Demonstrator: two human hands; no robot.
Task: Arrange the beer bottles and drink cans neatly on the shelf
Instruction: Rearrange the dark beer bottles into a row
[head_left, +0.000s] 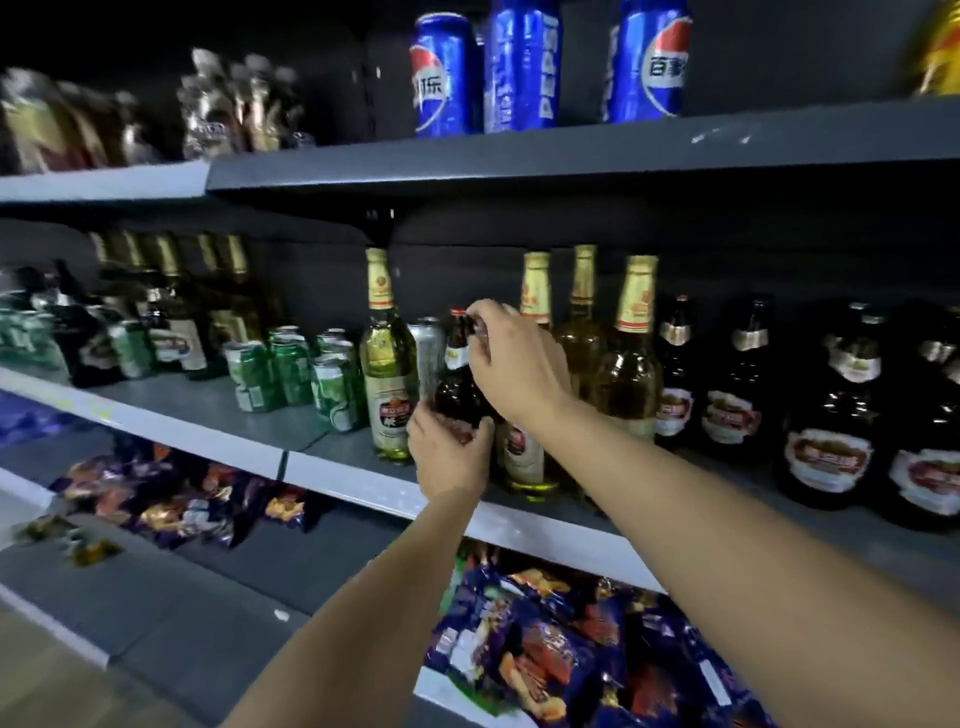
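The brown beer bottle (460, 384) was dark glossy glass with a paper label. The green beer bottle (387, 374) beside it was clear shiny glass with gold foil round its neck. The green cans (291, 369) and blue Pepsi cans (522, 67) were smooth, gleaming metal. The shelf (218, 410) looked matt grey painted metal. The snack bags (545, 649) below were glossy crinkled plastic.
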